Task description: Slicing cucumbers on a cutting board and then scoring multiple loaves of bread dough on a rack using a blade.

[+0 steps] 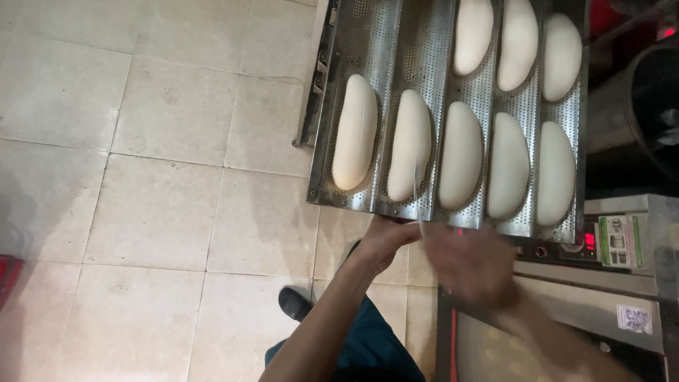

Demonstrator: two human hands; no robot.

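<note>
Left hand [385,240] gripping perforated tray [396,42] front edge. Right hand [470,262] blurred, apparently pinching thin blade [421,226]. Suggest shallow lengthwise cut on second dough loaf [409,145], tray kept steady.

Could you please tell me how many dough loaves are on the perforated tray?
8: five in the near row across the tray, starting with the dough loaves at left, three in the far row at right, cut off by the frame; more may lie beyond.

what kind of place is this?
Likely a bakery. A perforated metal tray holds rows of unbaked dough loaves, beside a machine with a red display, over a tiled floor.
</note>
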